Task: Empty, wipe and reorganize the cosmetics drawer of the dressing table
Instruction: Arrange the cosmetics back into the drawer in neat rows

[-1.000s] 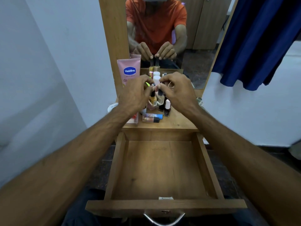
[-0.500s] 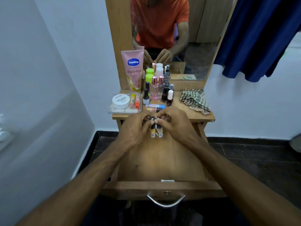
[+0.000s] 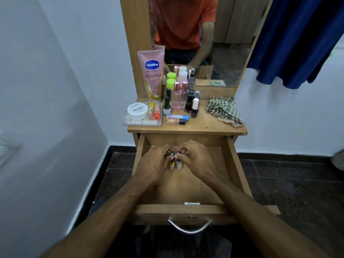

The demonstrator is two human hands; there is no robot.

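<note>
Step in hand, by judgement: reorganizing. The drawer (image 3: 232, 164) stands pulled out and bare except for two small bottles (image 3: 175, 162) with dark caps and yellowish bodies, standing side by side toward its 12 o'clock end. The left hand (image 3: 155, 164) pinches the left bottle near its cap with curled fingers; the right hand (image 3: 195, 159) pinches the right bottle likewise. Whether the bottle bases rest on the drawer floor cannot be told. The next move likely calls for seating both upright, releasing them, then fetching further items from the tabletop (image 3: 204, 125) at 12 o'clock. Legible there: a pink tube (image 3: 151, 75) marked "Vaseline", "Gluta-Hya", "10X"; a white jar (image 3: 137, 110) marked "NAIL POLISH". Other labels are too small to read. A checked cloth (image 3: 223, 108) lies at 1 o'clock, suggesting wiping is done.
</note>
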